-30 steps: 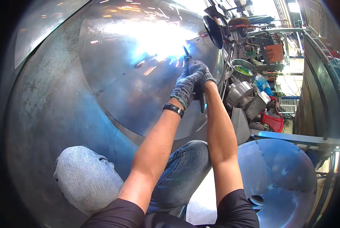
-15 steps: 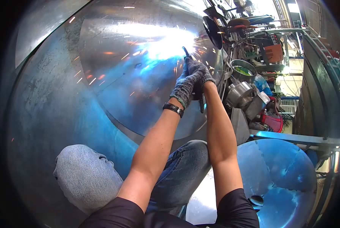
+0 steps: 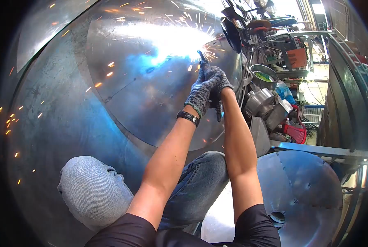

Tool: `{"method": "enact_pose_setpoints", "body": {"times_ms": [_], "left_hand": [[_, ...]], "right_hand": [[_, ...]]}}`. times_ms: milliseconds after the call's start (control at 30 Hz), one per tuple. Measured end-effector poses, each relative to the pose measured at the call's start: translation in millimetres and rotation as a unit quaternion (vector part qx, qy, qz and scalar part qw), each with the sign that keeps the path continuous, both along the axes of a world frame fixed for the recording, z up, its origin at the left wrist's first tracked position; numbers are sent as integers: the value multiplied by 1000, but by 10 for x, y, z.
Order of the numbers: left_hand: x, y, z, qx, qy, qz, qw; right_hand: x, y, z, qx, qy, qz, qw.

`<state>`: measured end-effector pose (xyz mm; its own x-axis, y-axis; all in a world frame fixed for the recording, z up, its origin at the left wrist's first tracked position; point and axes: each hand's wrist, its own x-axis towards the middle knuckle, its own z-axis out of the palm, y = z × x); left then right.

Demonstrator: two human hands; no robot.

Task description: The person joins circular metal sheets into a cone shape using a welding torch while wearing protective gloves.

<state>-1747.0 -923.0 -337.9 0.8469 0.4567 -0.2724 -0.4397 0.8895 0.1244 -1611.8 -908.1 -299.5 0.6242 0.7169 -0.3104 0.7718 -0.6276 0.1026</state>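
Both hands wear grey knitted gloves and are wrapped together round a dark welding torch [image 3: 201, 55]. My left hand [image 3: 200, 91] lies on the near left side of the grip, and my right hand [image 3: 219, 79] overlaps it from the right. Part of the torch handle shows below the gloves. The tip points at a round metal sheet [image 3: 151, 103], where a white-blue arc glares and sparks fly out. Glare hides the spot where the tip meets the metal.
A large metal plate [image 3: 56, 119] spreads out at the left. A metal disc [image 3: 299, 189] with a hole lies at the lower right. A pot [image 3: 263, 75], a red basket [image 3: 296, 132], a metal rail [image 3: 324, 150] and cables crowd the right side.
The sparks have spread more widely, with several now at the far left, and the blue glow on the metal has dimmed. My hands and the torch show almost no movement.
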Motion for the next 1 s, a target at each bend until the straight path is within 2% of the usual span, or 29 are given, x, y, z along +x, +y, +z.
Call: {"method": "enact_pose_setpoints", "body": {"times_ms": [33, 167, 233, 267, 333, 367, 467, 533, 667, 800, 867, 900, 933, 1000], "left_hand": [[-2, 18, -1, 1, 21, -23, 999], [68, -4, -51, 8, 1, -5, 1000], [17, 42, 20, -20, 14, -21, 999], [-13, 57, 54, -48, 27, -37, 998], [-35, 47, 59, -40, 21, -28, 999], [-48, 42, 65, -32, 15, -18, 999], [-98, 53, 148, -21, 18, -43, 999], [-15, 46, 56, -25, 31, -55, 998], [48, 38, -28, -15, 40, -68, 997], [29, -2, -5, -31, 40, -34, 998], [43, -10, -47, -23, 11, -41, 999], [46, -1, -52, -17, 12, -53, 998], [45, 2, -57, -17, 13, -52, 998], [28, -2, -57, -16, 3, -44, 999]], "right_hand": [[61, -16, -70, 22, 5, -3, 1000], [-46, 38, -15, 19, -1, -12, 1000], [-311, 83, 234, 26, 53, -127, 990], [-205, 41, 152, 25, 53, -128, 990], [48, -40, -65, 29, 15, -12, 999], [99, -51, -113, 30, 16, -11, 999], [-68, -8, 10, 42, 25, -37, 998], [-475, 53, 346, 62, 29, -91, 993], [-294, 47, 253, 57, 76, -140, 986], [-545, 113, 372, 41, 64, -196, 978], [-380, 48, 174, 117, 56, -140, 982], [-328, 81, 134, 62, 12, -17, 998], [-270, 75, 123, 62, 12, -16, 998], [-276, 95, 216, -80, -6, -11, 997]]}}
